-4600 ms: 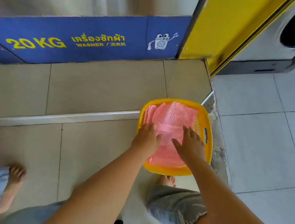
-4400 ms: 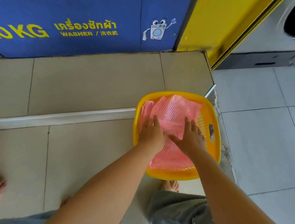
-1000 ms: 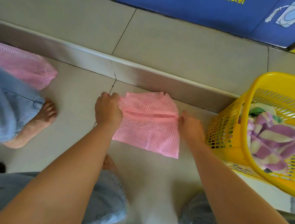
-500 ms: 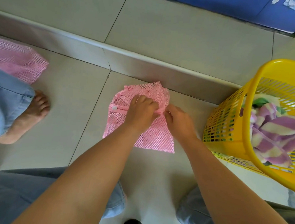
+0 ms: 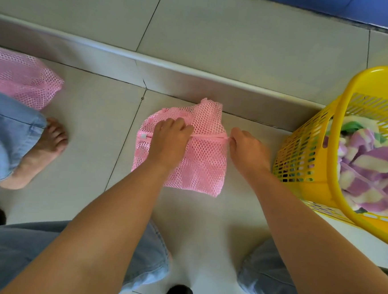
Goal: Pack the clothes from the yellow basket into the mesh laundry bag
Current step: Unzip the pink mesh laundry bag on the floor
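**Gripping the pink mesh bag at its zipper line on the tiled floor**

Lying flat on the pale floor tiles (image 5: pixel 92 125), the pink mesh laundry bag (image 5: pixel 198 163) sits just in front of a low metal-edged step (image 5: pixel 194 77), its upper part bunched up and its lower part spread smooth. A pink zipper band (image 5: pixel 209 136) runs across the bag from side to side, with a small white tab (image 5: pixel 143 136) at its left end.

The left hand (image 5: pixel 169 140) rests on top of the bag over the zipper band, its fingers (image 5: pixel 178 124) curled down and closed on the mesh. The right hand (image 5: pixel 246 148) is at the bag's right edge, its fingers pinched together on the right end of the zipper band; what exactly they pinch is too small to tell.

To the right, just beside the right hand but apart from the bag, the yellow basket (image 5: pixel 303 160) stands tilted toward the camera. Inside it lies a purple and cream striped cloth (image 5: pixel 367 169), with a bit of green fabric (image 5: pixel 350 127) behind it.

At far left, a second pink mesh bag (image 5: pixel 19 77) lies on the floor, partly behind another person's denim trouser leg (image 5: pixel 1 136) and bare foot (image 5: pixel 41 153). The wearer's own knees in light denim (image 5: pixel 41 250) show at the bottom.
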